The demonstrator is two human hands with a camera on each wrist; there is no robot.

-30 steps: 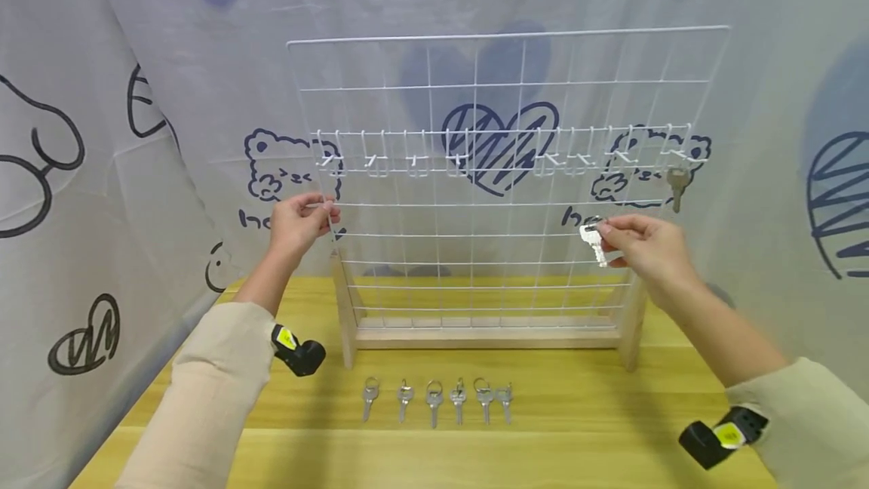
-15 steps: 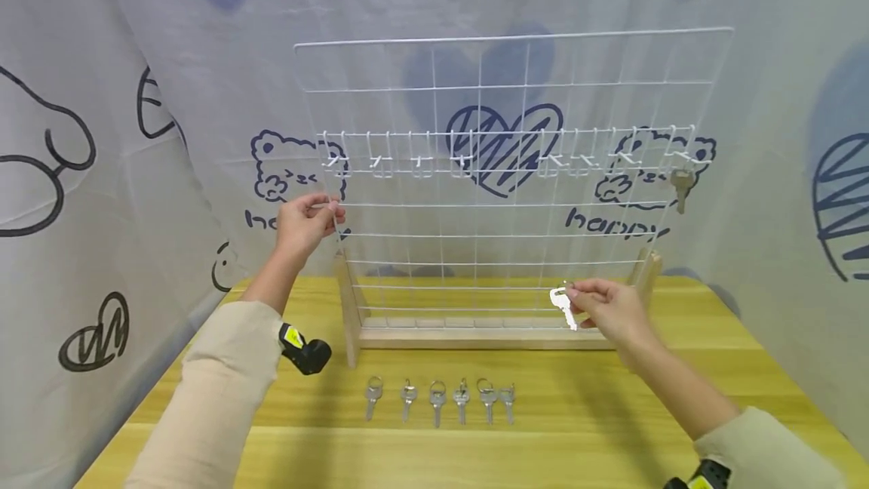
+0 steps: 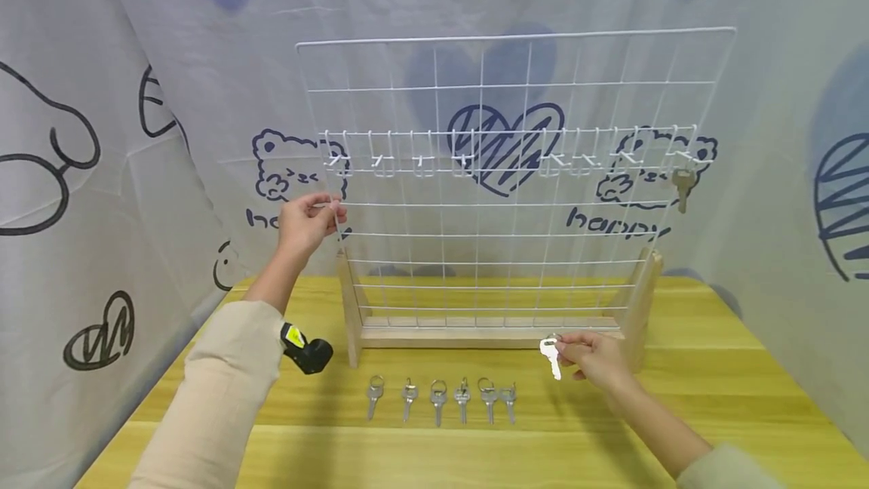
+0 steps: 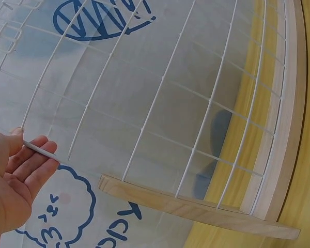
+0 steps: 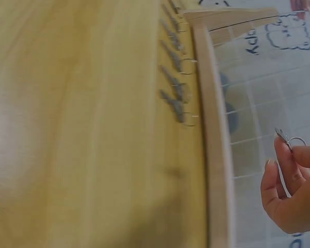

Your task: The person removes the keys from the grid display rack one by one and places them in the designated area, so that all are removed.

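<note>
My left hand (image 3: 302,226) grips the left edge wire of a white wire grid (image 3: 516,37), thumb on one side and fingers behind it in the left wrist view. Low in front of the grid's right part, my right hand (image 3: 600,361) pinches a key (image 3: 551,359) with a metal ring, which hangs bit down and shines bright white. In the right wrist view the held key (image 5: 280,134) shows between thumb and fingertips. Another key (image 3: 683,189) hangs from the rightmost hook. Several keys with rings (image 3: 437,395) lie in a row on the table.
A wooden stand (image 3: 489,339) holds the grid upright on the yellow wood-grain table (image 3: 380,459). Several white hooks (image 3: 464,162) line one bar of the grid. A printed curtain (image 3: 204,81) encloses the back and sides.
My right hand has come down and to the left with the key, from mid-grid height to just above the table. The left hand stays on the grid's edge.
</note>
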